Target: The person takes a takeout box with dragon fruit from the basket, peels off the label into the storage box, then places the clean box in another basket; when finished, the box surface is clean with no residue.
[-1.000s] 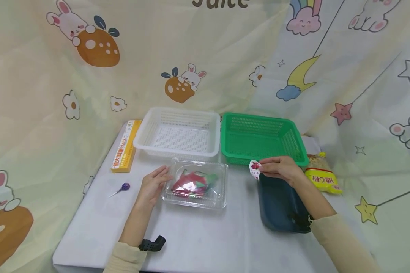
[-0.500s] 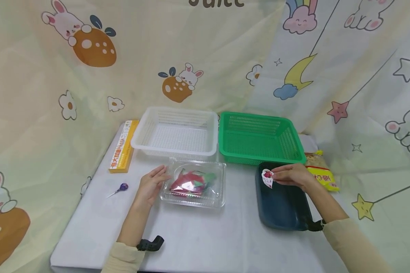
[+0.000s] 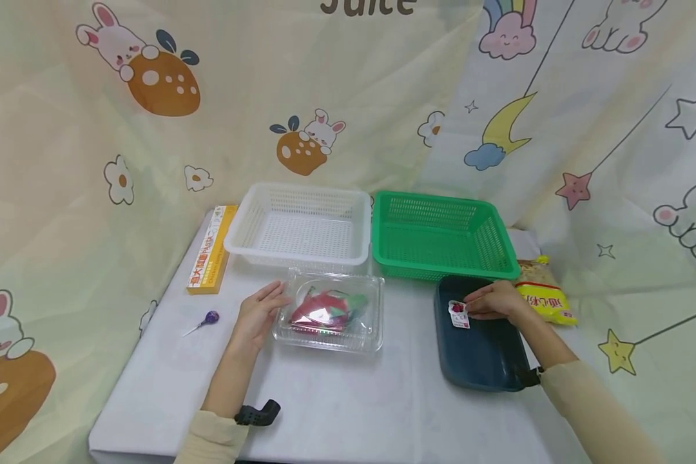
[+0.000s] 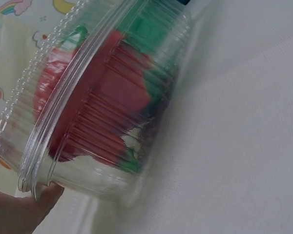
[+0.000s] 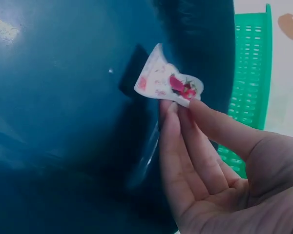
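Between thumb and fingertips, my right hand (image 3: 493,300) pinches a small white sticker-like label (image 5: 168,83) printed with red fruit. It is over the far part of a dark blue tray (image 3: 481,361); whether the label touches the tray's bottom I cannot tell. At the left side of a clear plastic clamshell box (image 3: 371,335), my left hand (image 3: 260,316) grips the rim with thumb and fingers. The lid is down. Red and green items (image 4: 107,92) show inside, strawberry-like in the left wrist view.
A white basket (image 3: 301,258) and a green basket (image 3: 441,267) stand along the back. On the left are a yellow pasta box (image 3: 211,251) and a purple lollipop (image 3: 211,317). A yellow-labelled bag (image 3: 548,303) lies behind the tray on the right.
My right hand has carried the label rightward and down, from beside the tray's far left corner to over the tray. My left hand and the clear box have stayed put.
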Action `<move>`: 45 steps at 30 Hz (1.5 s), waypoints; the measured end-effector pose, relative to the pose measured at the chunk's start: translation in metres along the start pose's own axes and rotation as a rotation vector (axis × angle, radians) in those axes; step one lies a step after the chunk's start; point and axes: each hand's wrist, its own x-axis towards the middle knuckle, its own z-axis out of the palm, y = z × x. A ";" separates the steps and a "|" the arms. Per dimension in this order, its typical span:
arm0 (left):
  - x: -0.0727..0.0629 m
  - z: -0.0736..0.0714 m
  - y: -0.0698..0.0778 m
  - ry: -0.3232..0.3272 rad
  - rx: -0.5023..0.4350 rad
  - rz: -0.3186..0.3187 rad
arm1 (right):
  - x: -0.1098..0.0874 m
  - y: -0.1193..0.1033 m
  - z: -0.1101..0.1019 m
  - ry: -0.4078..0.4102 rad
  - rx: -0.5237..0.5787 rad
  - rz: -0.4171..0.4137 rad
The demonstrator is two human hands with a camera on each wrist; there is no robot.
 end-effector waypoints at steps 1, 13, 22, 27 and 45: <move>0.000 0.000 0.000 -0.002 0.003 0.003 | 0.001 0.001 0.001 0.007 -0.015 0.001; 0.001 0.001 0.000 -0.006 -0.019 0.014 | 0.005 0.003 0.006 0.042 -0.072 0.025; 0.000 0.001 0.001 -0.001 -0.013 0.005 | 0.003 0.001 0.004 0.082 -0.071 0.010; 0.001 0.000 0.001 -0.016 -0.041 0.013 | 0.003 -0.001 0.000 0.073 -0.026 0.002; 0.002 0.001 -0.001 -0.018 -0.015 0.007 | -0.027 -0.051 0.009 -0.026 0.113 -0.115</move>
